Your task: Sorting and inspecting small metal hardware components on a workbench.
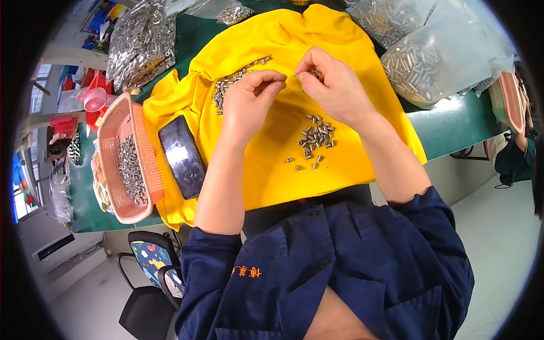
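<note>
My left hand [253, 103] is raised over a yellow cloth [272, 164], thumb and fingertips pinched together; whatever they hold is too small to make out. Across a narrow gap, my right hand [335, 86] is closed with a small metal part [296, 75] showing at its fingertips. A brassy bit [317, 75] peeks out between its curled fingers. Beyond my left hand lies a curved band of small silvery metal cylinders [220, 93], partly hidden by that hand. Nearer me on the cloth sits a loose pile of similar short metal cylinders [316, 136], a few scattered in front of it.
A black phone [182, 157] rests on the cloth at left, beside a pink basket [160, 178] holding many small metal parts. Clear bags of metal parts [141, 45] [412, 68] stand on the green table [447, 130] at both far corners. An office chair [148, 306] stands lower left.
</note>
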Available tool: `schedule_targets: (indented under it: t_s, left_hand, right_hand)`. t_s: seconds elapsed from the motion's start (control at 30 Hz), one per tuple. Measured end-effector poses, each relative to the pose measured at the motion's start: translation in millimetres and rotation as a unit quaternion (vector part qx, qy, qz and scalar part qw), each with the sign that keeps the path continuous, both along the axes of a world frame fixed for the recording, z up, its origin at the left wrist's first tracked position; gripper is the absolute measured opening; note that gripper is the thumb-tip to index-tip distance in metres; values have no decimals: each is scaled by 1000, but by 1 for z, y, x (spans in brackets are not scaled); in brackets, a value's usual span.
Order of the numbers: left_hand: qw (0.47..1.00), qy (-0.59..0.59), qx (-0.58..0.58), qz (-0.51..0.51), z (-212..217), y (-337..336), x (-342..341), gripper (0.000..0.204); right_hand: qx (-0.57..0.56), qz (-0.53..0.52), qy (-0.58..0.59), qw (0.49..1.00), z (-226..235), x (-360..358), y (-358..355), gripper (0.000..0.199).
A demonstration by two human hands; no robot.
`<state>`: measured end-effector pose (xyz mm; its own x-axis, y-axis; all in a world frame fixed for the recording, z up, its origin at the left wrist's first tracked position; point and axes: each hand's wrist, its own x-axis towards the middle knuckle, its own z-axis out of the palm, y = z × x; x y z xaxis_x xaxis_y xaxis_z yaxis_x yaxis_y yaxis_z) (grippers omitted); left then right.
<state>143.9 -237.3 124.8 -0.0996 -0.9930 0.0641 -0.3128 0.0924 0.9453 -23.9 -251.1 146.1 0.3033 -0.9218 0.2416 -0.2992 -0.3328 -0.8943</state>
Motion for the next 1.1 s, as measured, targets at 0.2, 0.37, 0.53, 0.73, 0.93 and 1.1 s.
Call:
schedule_targets:
  t_s: [0.2,0.37,0.53,0.73,0.93,1.1]
  left_hand:
    - [952,288,104,-15,0,2,1,13]
    - [880,442,166,-54,-1,3,0,12]
    - [868,462,163,-82,-1,4,-2,10]
    - [880,446,147,-68,-3,4,-3,11]
    - [924,368,99,-42,-1,4,-5,11]
    - [939,335,76,-13,-1,2,-3,10]
  right_hand:
    - [20,24,-35,999,4,-1,2,9]
    - [58,39,-74,995,8,0,4,8]
    - [57,48,-68,995,9,-1,5,7]
    - [-7,45,-8,999,7,0,6,9]
    - [-57,9,69,996,7,6,11,8]
    - [-17,20,15,1000,1,3,6,9]
